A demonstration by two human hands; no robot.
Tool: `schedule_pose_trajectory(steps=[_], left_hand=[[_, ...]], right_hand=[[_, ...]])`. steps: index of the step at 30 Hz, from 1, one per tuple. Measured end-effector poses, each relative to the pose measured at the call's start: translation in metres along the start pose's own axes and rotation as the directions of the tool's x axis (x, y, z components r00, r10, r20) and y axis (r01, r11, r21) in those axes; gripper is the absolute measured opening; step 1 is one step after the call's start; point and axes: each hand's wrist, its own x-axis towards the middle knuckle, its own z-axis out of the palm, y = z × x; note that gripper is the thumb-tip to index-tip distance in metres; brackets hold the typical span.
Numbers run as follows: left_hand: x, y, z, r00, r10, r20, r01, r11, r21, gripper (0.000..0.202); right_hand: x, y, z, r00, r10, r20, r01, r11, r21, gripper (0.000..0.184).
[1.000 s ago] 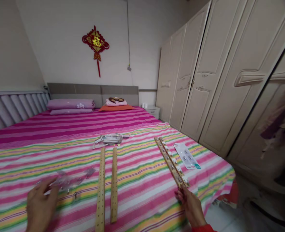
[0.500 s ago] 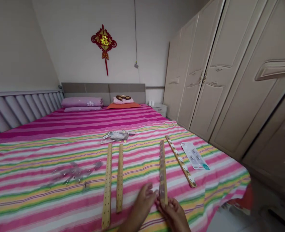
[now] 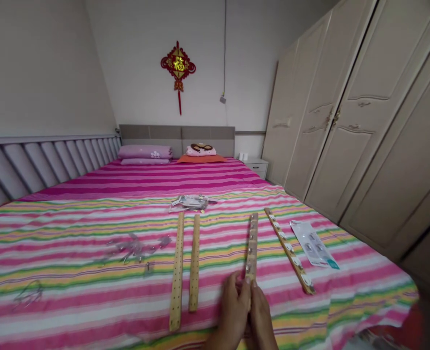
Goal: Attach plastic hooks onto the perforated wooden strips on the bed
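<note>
A wooden strip (image 3: 251, 243) with a row of small shiny metal pieces points away from me over the striped bedspread. My left hand (image 3: 232, 306) and my right hand (image 3: 261, 308) are side by side at its near end, both closed on it, thumbs close together. Palms and some fingertips are hidden. Left of my hands lie two bare wooden strips with holes, a longer one (image 3: 177, 272) and a shorter one (image 3: 194, 265). To the right is another wooden strip (image 3: 288, 248) fitted with several white round pieces.
A clear blister pack (image 3: 314, 243) lies at the right. Small plastic bags with metal parts (image 3: 134, 249) are scattered on the left. Beyond the strips is a packet of hardware (image 3: 191, 202). Pillows (image 3: 145, 153) rest by the headboard; a wardrobe (image 3: 309, 121) stands along the right.
My left hand has moved in and closed on the held strip's near end. The strip has turned, showing its face with the metal pieces. The view has shifted left.
</note>
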Motion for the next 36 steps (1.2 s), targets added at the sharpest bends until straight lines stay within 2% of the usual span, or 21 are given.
schedule_pose_trajectory(steps=[3,5,11,15,18,21,24,26,27,30,32,34,36], left_hand=[[0.005,0.019,-0.018,0.972,0.172,-0.158,-0.156,0.982,0.110,0.054],[0.013,0.028,-0.036,0.957,0.204,-0.207,-0.173,0.972,0.157,0.050],[0.045,0.043,-0.107,0.927,0.278,-0.253,-0.250,0.959,0.137,0.031],[0.064,0.047,-0.165,0.887,0.371,-0.275,-0.322,0.924,0.206,0.032],[0.073,0.047,-0.215,0.853,0.416,-0.315,-0.293,0.881,0.371,0.038],[0.079,0.046,-0.263,0.797,0.475,-0.373,-0.183,0.779,0.600,0.041],[0.084,0.045,-0.293,0.739,0.504,-0.446,-0.041,0.695,0.717,0.035],[0.087,0.049,-0.299,0.715,0.503,-0.485,-0.017,0.706,0.708,0.036],[0.090,0.051,-0.296,0.717,0.488,-0.497,-0.036,0.739,0.673,0.039],[0.098,0.063,-0.276,0.755,0.378,-0.536,-0.110,0.879,0.465,0.052],[0.106,0.071,-0.259,0.757,0.305,-0.577,-0.123,0.935,0.333,0.054],[0.114,0.075,-0.246,0.726,0.303,-0.617,-0.154,0.947,0.283,0.045],[0.122,0.077,-0.239,0.676,0.339,-0.654,-0.198,0.939,0.281,0.037]], right_hand=[[-0.001,-0.014,0.024,0.990,-0.103,0.100,0.111,0.991,-0.080,0.051],[0.001,-0.019,0.044,0.981,-0.111,0.159,0.126,0.988,-0.085,0.051],[0.011,-0.012,0.105,0.924,-0.121,0.362,0.174,0.978,-0.116,0.044],[0.015,-0.009,0.138,0.884,-0.145,0.444,0.235,0.960,-0.154,0.045],[0.018,-0.013,0.157,0.840,-0.145,0.523,0.288,0.936,-0.201,0.043],[0.020,-0.013,0.169,0.806,-0.141,0.575,0.333,0.911,-0.244,0.045],[0.018,-0.007,0.175,0.796,-0.136,0.590,0.355,0.895,-0.272,0.048],[0.015,-0.001,0.178,0.794,-0.139,0.591,0.365,0.888,-0.281,0.048],[0.013,0.002,0.179,0.794,-0.142,0.591,0.372,0.883,-0.288,0.047],[0.006,0.009,0.182,0.793,-0.141,0.593,0.401,0.854,-0.333,0.048],[0.002,0.012,0.183,0.791,-0.147,0.593,0.429,0.825,-0.367,0.052],[-0.001,0.014,0.183,0.783,-0.154,0.602,0.454,0.804,-0.385,0.054],[-0.001,0.014,0.181,0.770,-0.161,0.617,0.472,0.794,-0.382,0.053]])
